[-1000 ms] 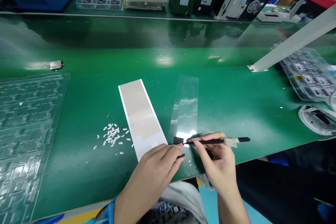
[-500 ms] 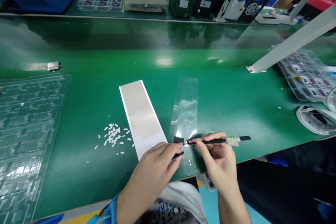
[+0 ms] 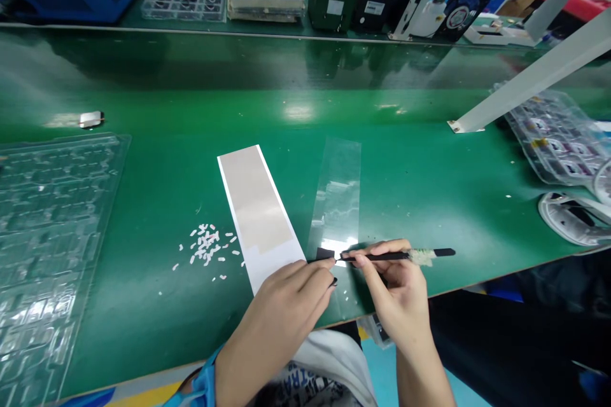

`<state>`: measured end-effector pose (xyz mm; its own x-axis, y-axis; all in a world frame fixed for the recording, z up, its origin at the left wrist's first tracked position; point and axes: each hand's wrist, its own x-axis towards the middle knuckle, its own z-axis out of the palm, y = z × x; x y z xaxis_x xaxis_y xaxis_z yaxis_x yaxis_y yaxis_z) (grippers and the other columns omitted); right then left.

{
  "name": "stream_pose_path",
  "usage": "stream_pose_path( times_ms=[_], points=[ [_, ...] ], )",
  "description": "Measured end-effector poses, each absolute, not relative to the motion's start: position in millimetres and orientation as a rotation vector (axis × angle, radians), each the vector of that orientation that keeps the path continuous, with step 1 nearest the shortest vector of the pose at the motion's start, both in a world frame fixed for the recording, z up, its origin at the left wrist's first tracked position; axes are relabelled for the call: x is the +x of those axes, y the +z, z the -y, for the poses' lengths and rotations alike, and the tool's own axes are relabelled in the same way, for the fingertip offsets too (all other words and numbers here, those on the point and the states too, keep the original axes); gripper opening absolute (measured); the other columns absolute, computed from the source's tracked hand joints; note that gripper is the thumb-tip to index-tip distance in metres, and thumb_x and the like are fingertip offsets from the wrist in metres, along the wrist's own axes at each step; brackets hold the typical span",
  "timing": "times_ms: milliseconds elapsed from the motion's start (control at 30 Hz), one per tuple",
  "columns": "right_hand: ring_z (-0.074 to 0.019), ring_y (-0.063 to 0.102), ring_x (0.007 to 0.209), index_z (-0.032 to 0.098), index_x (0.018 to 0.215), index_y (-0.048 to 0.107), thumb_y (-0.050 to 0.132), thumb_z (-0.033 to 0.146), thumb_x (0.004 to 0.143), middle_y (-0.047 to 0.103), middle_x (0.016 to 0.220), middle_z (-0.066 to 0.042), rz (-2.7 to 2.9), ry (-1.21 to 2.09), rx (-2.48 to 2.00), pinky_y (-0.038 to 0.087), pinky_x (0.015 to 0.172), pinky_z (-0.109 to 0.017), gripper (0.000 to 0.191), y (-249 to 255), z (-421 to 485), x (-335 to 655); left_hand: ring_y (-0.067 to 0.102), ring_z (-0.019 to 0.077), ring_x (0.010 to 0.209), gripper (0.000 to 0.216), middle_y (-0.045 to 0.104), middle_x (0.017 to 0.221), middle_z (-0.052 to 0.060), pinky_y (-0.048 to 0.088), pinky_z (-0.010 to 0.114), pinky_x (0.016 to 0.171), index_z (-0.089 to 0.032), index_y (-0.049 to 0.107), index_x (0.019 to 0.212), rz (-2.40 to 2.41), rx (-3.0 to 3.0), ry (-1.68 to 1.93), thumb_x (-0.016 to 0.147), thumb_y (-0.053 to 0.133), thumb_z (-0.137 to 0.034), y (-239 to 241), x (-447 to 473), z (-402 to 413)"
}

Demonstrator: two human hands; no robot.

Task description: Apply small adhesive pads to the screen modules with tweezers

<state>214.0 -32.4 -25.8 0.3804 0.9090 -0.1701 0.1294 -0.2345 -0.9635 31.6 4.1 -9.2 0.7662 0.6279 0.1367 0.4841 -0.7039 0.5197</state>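
Right hand [image 3: 398,296] grips slim black tweezers [image 3: 382,257], tips 9 o'clock onto small black square tab [image 3: 324,254]; left hand [image 3: 291,305] touching it, grip unclear.

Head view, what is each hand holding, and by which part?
Right hand pinches black tweezers along the front half, just behind the tip. Left hand grips a small black piece by its near edge.

Bright, even overhead light falls on the glossy green table [image 3: 405,159], leaving a white glare patch at mid-table and pale streaks at the left. The clear film strip [image 3: 337,197] flares near the hands. Shadows are soft and short. Edges bow outward, and the far shelf looks slightly soft, perhaps from blur.
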Motion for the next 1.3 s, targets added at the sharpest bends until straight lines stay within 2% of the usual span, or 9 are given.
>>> stream_pose_path(
  times_ms=[300, 400, 567, 700, 800, 933, 1033, 1100, 1300],
  points=[
    [-0.0161, 0.076, 0.077, 0.020, 0.088, 0.061, 0.072, 0.016, 0.086, 0.066, 0.085, 0.001, 0.865, 0.994, -1.423, 0.065, 0.073, -0.025, 0.012, -18.6, 27.6, 215.7, 0.069, 0.0288, 0.094, 0.018, 0.070, 0.115, 0.013, 0.060, 0.044, 0.076, -0.014, 0.059, 0.097, -0.831, 2.461, 0.305, 0.097, 0.043, -0.006, -12.1, 32.7, 0.5],
    [-0.0155, 0.076, 0.077, 0.021, 0.091, 0.057, 0.070, 0.013, 0.088, 0.070, 0.081, 0.001, 0.794, 1.011, -1.367, 0.065, 0.072, -0.024, 0.015, -17.2, 27.8, 219.6, 0.070, 0.0222, 0.092, 0.013, 0.072, 0.104, 0.007, 0.058, 0.034, 0.078, -0.017, 0.058, 0.100, -0.939, 2.225, 0.468, 0.100, 0.046, -0.012, -11.4, 30.0, -0.2],
    [-0.0174, 0.077, 0.080, 0.024, 0.097, 0.054, 0.061, 0.011, 0.093, 0.069, 0.084, 0.002, 0.774, 0.971, -1.221, 0.067, 0.068, -0.027, 0.016, -5.2, 28.8, 206.5, 0.064, 0.0083, 0.062, 0.005, 0.070, 0.079, -0.005, 0.049, 0.016, 0.059, -0.022, 0.062, 0.097, -1.205, 1.861, 0.752, 0.094, 0.062, -0.017, -4.8, 26.1, -6.5],
    [-0.0184, 0.076, 0.088, 0.025, 0.099, 0.051, 0.057, 0.006, 0.093, 0.069, 0.088, 0.000, 0.842, 0.955, -1.095, 0.068, 0.072, -0.031, 0.021, 9.1, 21.8, 179.4, 0.068, 0.0096, 0.072, 0.008, 0.074, 0.085, -0.003, 0.050, 0.015, 0.065, -0.022, 0.067, 0.098, -1.194, 1.801, 0.764, 0.093, 0.063, -0.017, -1.3, 25.7, -11.5],
    [-0.0176, 0.075, 0.090, 0.025, 0.100, 0.051, 0.055, 0.003, 0.094, 0.069, 0.091, 0.000, 0.873, 0.943, -1.044, 0.067, 0.078, -0.034, 0.022, 12.4, 15.4, 165.4, 0.069, 0.0126, 0.079, 0.018, 0.072, 0.091, 0.001, 0.050, 0.018, 0.066, -0.022, 0.067, 0.112, -1.175, 1.773, 0.708, 0.099, 0.055, -0.021, -0.2, 21.8, -12.2],
    [-0.0170, 0.074, 0.095, 0.024, 0.102, 0.051, 0.052, 0.000, 0.093, 0.070, 0.093, 0.000, 0.909, 0.917, -1.009, 0.066, 0.085, -0.039, 0.026, 9.8, 11.5, 158.9, 0.067, 0.0144, 0.087, 0.039, 0.066, 0.099, 0.003, 0.052, 0.022, 0.074, -0.027, 0.050, 0.141, -1.136, 1.767, 0.570, 0.104, 0.042, -0.023, 4.2, 10.7, -11.0],
    [-0.0172, 0.073, 0.097, 0.025, 0.103, 0.051, 0.051, 0.000, 0.094, 0.070, 0.094, 0.000, 0.923, 0.937, -0.986, 0.066, 0.086, -0.040, 0.026, 8.3, 9.9, 156.3, 0.064, 0.0177, 0.104, 0.046, 0.063, 0.112, 0.005, 0.052, 0.027, 0.086, -0.030, 0.038, 0.150, -1.135, 1.801, 0.475, 0.105, 0.038, -0.024, 7.7, 3.8, -10.7],
    [-0.0173, 0.074, 0.095, 0.025, 0.102, 0.050, 0.052, 0.001, 0.094, 0.070, 0.094, 0.000, 0.925, 0.971, -0.980, 0.066, 0.085, -0.040, 0.025, 8.2, 8.7, 154.2, 0.065, 0.0185, 0.103, 0.045, 0.063, 0.111, 0.006, 0.052, 0.027, 0.085, -0.028, 0.041, 0.149, -1.140, 1.799, 0.465, 0.104, 0.039, -0.024, 7.7, 2.3, -11.2],
    [-0.0169, 0.074, 0.094, 0.025, 0.100, 0.050, 0.054, 0.002, 0.093, 0.068, 0.089, 0.001, 0.923, 0.988, -1.014, 0.065, 0.086, -0.038, 0.024, 11.1, 8.2, 148.4, 0.061, 0.0119, 0.066, 0.032, 0.062, 0.085, 0.001, 0.045, 0.022, 0.061, -0.022, 0.067, 0.122, -1.284, 1.752, 0.645, 0.098, 0.048, -0.016, -0.7, 6.4, -13.5]
  ],
)
